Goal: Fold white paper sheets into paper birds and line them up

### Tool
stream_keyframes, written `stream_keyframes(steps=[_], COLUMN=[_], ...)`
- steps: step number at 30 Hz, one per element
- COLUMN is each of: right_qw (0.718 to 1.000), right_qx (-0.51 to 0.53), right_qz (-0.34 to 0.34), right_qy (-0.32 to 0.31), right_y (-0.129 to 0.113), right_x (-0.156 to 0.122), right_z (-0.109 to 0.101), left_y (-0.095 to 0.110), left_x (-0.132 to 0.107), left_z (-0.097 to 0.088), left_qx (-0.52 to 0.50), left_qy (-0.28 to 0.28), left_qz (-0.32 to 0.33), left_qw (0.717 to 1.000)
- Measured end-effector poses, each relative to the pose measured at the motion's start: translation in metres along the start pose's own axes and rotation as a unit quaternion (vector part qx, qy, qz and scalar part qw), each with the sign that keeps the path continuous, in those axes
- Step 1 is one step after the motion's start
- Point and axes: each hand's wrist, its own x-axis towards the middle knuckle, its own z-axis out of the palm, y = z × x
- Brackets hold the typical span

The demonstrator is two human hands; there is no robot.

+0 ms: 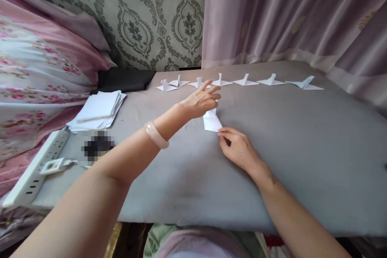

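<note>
text: none readable | labels: none | numbers: none | signs: none

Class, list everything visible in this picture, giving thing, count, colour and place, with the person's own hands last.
paper figures: seven, white, in a row along the table's far edge
folded sheet: one, white, mid-table, under both hands
paper stack: one, white, table's left side
power strip: one, white, table's left edge
plug: one, white, on the power strip
cloth: one, black, far left corner
table: one, grey cover
bedding: pink floral, left
curtain: mauve, behind right
bracelet: one, pale pink, left wrist
left hand: open, on the sheet's far end
right hand: touching the sheet's near corner
</note>
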Motion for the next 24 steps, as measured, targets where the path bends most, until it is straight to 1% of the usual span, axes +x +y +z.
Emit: stream_keyframes(steps=[2, 4, 6, 8, 10, 12, 14, 15, 17, 21, 24], right_qw=[0.997, 0.988, 0.979, 0.976, 0.979, 0.985, 0.992, 0.994, 0.998, 0.997, 0.992], right_qx=[0.037, 0.043, 0.033, 0.022, 0.015, 0.015, 0.019, 0.019, 0.012, -0.027, -0.062], right_qz=[0.004, 0.005, 0.004, -0.001, -0.010, -0.025, -0.034, -0.035, -0.030, -0.033, -0.053], right_qy=[0.069, 0.149, 0.202, 0.217, 0.201, 0.167, 0.124, 0.101, 0.053, -0.056, -0.102], right_y=[0.002, 0.001, -0.001, -0.004, -0.005, -0.006, -0.006, -0.006, -0.007, -0.007, -0.008], right_x=[0.002, 0.003, 0.004, 0.004, 0.002, 0.000, -0.001, -0.002, -0.003, -0.003, -0.003], right_z=[-0.004, -0.008, -0.011, -0.012, -0.011, -0.008, -0.005, -0.004, -0.002, -0.003, -0.004], left_y=[0.000, 0.009, 0.027, 0.055, 0.087, 0.115, 0.135, 0.141, 0.147, 0.145, 0.140], left_x=[-0.010, -0.023, -0.037, -0.049, -0.055, -0.057, -0.054, -0.052, -0.048, -0.049, -0.056], left_z=[-0.008, -0.017, -0.024, -0.026, -0.024, -0.019, -0.015, -0.013, -0.010, -0.007, -0.008], left_qx=[0.017, 0.053, 0.085, 0.089, 0.062, 0.010, -0.042, -0.064, -0.105, -0.171, -0.206], left_qy=[-0.003, 0.017, 0.040, 0.039, 0.009, -0.047, -0.085, -0.097, -0.116, -0.141, -0.152], left_qz=[-0.031, -0.085, -0.157, -0.215, -0.256, -0.285, -0.301, -0.304, -0.304, -0.307, -0.297], left_qw=[0.999, 0.995, 0.983, 0.972, 0.965, 0.957, 0.949, 0.946, 0.940, 0.925, 0.920])
